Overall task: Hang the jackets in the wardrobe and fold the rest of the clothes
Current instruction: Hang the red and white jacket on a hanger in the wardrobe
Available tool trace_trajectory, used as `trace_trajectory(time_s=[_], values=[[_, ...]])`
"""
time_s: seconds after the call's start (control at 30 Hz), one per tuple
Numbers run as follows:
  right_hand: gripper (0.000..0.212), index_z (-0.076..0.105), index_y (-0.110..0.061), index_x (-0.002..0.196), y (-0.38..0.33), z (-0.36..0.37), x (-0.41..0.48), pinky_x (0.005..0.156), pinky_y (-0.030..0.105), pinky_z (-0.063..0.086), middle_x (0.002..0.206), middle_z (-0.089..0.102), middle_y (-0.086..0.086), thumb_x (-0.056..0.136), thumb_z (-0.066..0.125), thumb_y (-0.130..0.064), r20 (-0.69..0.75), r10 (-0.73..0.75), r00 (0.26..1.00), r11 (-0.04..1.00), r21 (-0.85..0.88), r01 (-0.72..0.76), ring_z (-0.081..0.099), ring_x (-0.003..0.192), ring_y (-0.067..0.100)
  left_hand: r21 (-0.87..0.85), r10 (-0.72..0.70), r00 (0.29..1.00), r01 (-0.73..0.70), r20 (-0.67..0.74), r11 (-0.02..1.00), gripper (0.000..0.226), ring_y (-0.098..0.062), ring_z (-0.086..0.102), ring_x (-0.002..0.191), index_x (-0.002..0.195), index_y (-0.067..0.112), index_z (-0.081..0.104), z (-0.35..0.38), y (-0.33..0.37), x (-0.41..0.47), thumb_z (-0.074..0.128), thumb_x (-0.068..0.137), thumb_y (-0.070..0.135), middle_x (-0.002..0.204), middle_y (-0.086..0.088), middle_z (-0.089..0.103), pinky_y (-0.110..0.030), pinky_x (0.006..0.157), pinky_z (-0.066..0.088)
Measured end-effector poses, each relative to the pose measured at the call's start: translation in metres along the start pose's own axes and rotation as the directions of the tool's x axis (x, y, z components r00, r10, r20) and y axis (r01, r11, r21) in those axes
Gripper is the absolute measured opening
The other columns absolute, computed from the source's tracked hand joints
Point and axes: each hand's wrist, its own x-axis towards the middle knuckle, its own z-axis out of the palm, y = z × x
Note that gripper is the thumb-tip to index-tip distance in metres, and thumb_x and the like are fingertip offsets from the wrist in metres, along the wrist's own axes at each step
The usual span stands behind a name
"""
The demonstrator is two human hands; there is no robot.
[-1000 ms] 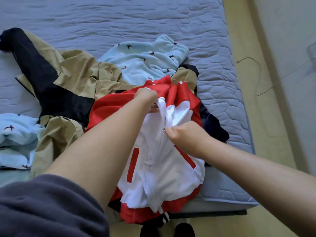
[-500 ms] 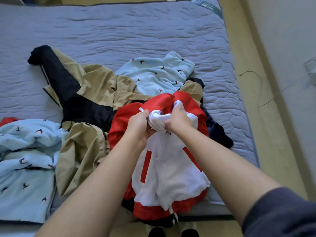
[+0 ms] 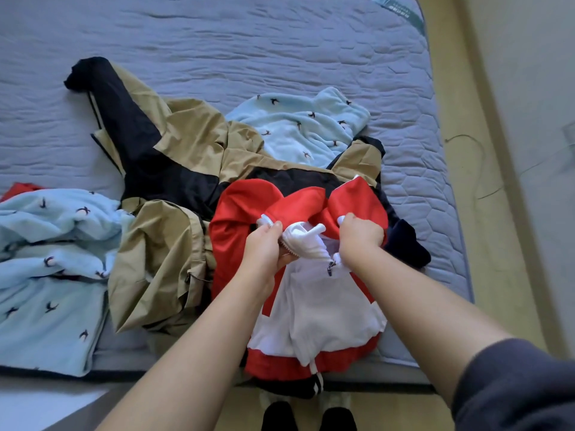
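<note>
Both hands have drawn apart since half a second ago, when they were bunched together at the neck of the red and white jacket [image 3: 314, 306]; its white collar [image 3: 303, 242] now lies spread between them. Left to right: a light blue fleece garment [image 3: 46, 244] lies crumpled at the near left of the mattress [image 3: 46, 119]; a tan and black jacket [image 3: 174, 169] sprawls beside it, partly under the red one; the left hand [image 3: 264, 248] pinches the left zip edge of the collar, fingers curled; the zip pull [image 3: 330, 269] hangs just below the collar; the right hand [image 3: 359, 241] grips the right collar edge and red shoulder cloth in a closed fist; a navy garment [image 3: 404, 244] shows just beyond it. Step in hand, as judged: opening out the neck of this jacket, which lies front up at the near edge of the mattress, ahead of hanging. Next move probably calls for a hanger, none in view, and a lift by both shoulders so the jacket hangs straight
</note>
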Motion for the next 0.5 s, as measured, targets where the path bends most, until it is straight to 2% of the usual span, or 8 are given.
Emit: trace_trajectory(time_s=[0.07, 0.1, 0.13, 0.2, 0.27, 0.37, 0.43, 0.5], values=[[0.051, 0.032, -0.012, 0.131, 0.010, 0.002, 0.001, 0.075, 0.037, 0.043, 0.121, 0.058, 0.012, 0.089, 0.061, -0.017, -0.101, 0.119, 0.988, 0.906, 0.418, -0.066, 0.058, 0.111, 0.033, -0.041, -0.006, 1.000, 0.006, -0.011, 0.999, 0.031, -0.016, 0.066, 0.069, 0.118, -0.003, 0.057, -0.001, 0.001, 0.000, 0.042, 0.101, 0.019, 0.092, -0.011, 0.067, -0.024, 0.052, 0.054], [0.053, 0.028, -0.013, 0.135, 0.017, 0.000, -0.001, 0.078, 0.040, 0.044, 0.123, 0.054, 0.016, 0.091, 0.057, -0.018, -0.153, 0.160, 0.975, 0.882, 0.466, -0.071, 0.055, 0.112, 0.036, -0.055, -0.004, 1.000, 0.003, -0.015, 0.998, 0.030, -0.017, 0.066, 0.069, 0.117, -0.003, 0.057, -0.002, 0.002, -0.001, 0.042, 0.101, 0.018, 0.090, -0.011, 0.067, -0.024, 0.052, 0.055], [0.051, 0.028, -0.015, 0.137, 0.024, -0.004, -0.002, 0.079, 0.041, 0.044, 0.124, 0.049, 0.017, 0.093, 0.055, -0.018, -0.236, 0.155, 0.959, 0.911, 0.409, -0.046, 0.053, 0.111, 0.037, -0.054, 0.003, 1.000, -0.004, -0.010, 0.999, 0.029, -0.017, 0.066, 0.070, 0.115, -0.002, 0.057, -0.001, 0.004, -0.002, 0.041, 0.102, 0.018, 0.089, -0.011, 0.067, -0.024, 0.053, 0.055], [0.037, 0.042, -0.017, 0.129, 0.034, -0.010, -0.006, 0.081, 0.040, 0.042, 0.125, 0.043, 0.013, 0.093, 0.052, -0.017, -0.377, -0.008, 0.926, 0.999, 0.038, 0.024, 0.048, 0.111, 0.034, 0.004, 0.023, 0.999, -0.023, 0.028, 1.000, 0.023, -0.016, 0.067, 0.068, 0.104, 0.002, 0.059, 0.004, 0.006, -0.010, 0.041, 0.102, 0.017, 0.086, -0.009, 0.067, -0.024, 0.054, 0.055], [0.026, 0.055, -0.020, 0.112, 0.037, -0.010, -0.011, 0.082, 0.035, 0.040, 0.117, 0.049, 0.007, 0.086, 0.058, -0.020, -0.415, -0.203, 0.887, 0.960, -0.262, 0.097, 0.050, 0.105, 0.026, 0.068, 0.049, 0.995, -0.055, 0.085, 0.996, 0.023, -0.014, 0.068, 0.063, 0.091, 0.007, 0.060, 0.012, 0.005, -0.018, 0.042, 0.102, 0.016, 0.077, -0.005, 0.070, -0.023, 0.054, 0.055], [0.023, 0.061, -0.024, 0.095, 0.032, -0.005, -0.017, 0.071, 0.028, 0.044, 0.096, 0.061, -0.003, 0.075, 0.066, -0.034, -0.412, -0.303, 0.859, 0.913, -0.384, 0.138, 0.060, 0.086, 0.017, 0.136, 0.065, 0.990, -0.081, 0.122, 0.987, 0.026, -0.012, 0.069, 0.061, 0.086, 0.009, 0.062, 0.017, -0.001, -0.021, 0.043, 0.101, 0.017, 0.072, -0.002, 0.072, -0.024, 0.056, 0.055], [0.019, 0.055, -0.013, 0.104, 0.031, 0.013, -0.013, 0.074, 0.034, 0.044, 0.105, 0.061, 0.006, 0.087, 0.056, -0.022, -0.325, -0.277, 0.904, 0.958, -0.170, 0.233, 0.061, 0.095, 0.027, 0.132, 0.048, 0.995, -0.060, 0.091, 0.989, 0.024, -0.014, 0.069, 0.064, 0.091, 0.007, 0.061, 0.012, -0.004, -0.018, 0.043, 0.101, 0.018, 0.081, -0.006, 0.070, -0.026, 0.058, 0.057], [0.014, 0.055, -0.006, 0.101, 0.029, 0.014, -0.020, 0.073, 0.036, 0.042, 0.104, 0.063, 0.015, 0.090, 0.051, -0.012, -0.320, -0.015, 0.947, 0.910, 0.389, 0.146, 0.060, 0.095, 0.035, 0.072, 0.026, 0.998, -0.031, 0.061, 0.997, 0.023, -0.017, 0.067, 0.067, 0.095, 0.005, 0.059, 0.003, -0.007, -0.015, 0.042, 0.102, 0.018, 0.086, -0.009, 0.068, -0.027, 0.057, 0.057]])
